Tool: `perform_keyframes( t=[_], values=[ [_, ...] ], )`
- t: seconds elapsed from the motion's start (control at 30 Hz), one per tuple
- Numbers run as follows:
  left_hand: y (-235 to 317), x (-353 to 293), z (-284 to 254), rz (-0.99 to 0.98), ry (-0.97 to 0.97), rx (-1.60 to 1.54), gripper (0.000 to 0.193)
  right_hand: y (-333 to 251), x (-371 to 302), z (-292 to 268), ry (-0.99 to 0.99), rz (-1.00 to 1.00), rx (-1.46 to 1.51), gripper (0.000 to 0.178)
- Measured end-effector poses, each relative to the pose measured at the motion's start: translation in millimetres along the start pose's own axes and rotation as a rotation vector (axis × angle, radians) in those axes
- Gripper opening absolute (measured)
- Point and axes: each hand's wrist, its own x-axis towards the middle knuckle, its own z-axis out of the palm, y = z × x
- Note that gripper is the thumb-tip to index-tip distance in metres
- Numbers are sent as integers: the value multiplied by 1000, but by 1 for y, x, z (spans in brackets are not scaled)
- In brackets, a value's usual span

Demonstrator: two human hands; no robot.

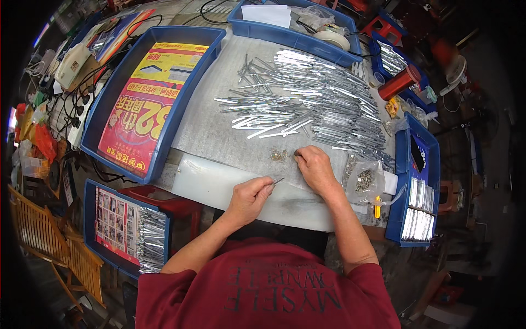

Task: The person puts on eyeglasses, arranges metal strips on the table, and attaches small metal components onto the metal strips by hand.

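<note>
- Head view: a pale worktable covered with a grey sheet [200,120] stretches before the person.
- A large blue plastic tray lined with a red-and-yellow printed sheet [186,35] bears no strips.
- Long, thin silver metal strips [329,98] lie loose in a broad pile on the table, beyond both hands.
- Two smaller blue trays, lower left [90,219] and right [404,170], hold similar strips in rows; the work seems partway, those rows done and the pile left.
- The left hand [252,197] pinches a thin dark piece [279,181].
- The right hand's [315,167] fingertips are drawn together; what they hold, one cannot tell.
- A clear plastic bag of small metal parts [366,180] sits beside the right forearm.
- Tiny brass-coloured parts [278,155] lie just left of the right fingertips.
</note>
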Motion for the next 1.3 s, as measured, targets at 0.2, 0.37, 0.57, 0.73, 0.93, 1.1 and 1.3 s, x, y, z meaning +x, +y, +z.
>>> perform_keyframes(
  t=[0.2, 0.37, 0.57, 0.73, 0.93, 1.1, 1.3],
  values=[
    [0, 0, 1, 1, 10, -15, 11, 0, 0, 3, -16, 22, -21, 9],
    [1, 0, 1, -7, 9, -26, 12, 1, 4, 7, 12, -22, -51, 8],
    [-1, 0, 1, 7, 7, 2, 11, 1, 4, -1, -67, -135, -5, 8],
    [0, 0, 0, 8, -5, 9, 11, 6, 5, -8, -59, -87, 4, 8],
    [0, 0, 1, 0, 12, -26, 11, 8, 2, -3, -81, -164, -10, 7],
    [-1, 0, 1, 4, 10, -9, 11, 7, 2, -1, -85, -210, -51, 9],
    [1, 1, 0, -11, -6, 16, 11, 5, 3, 4, -55, -319, -184, 2]
  ],
)
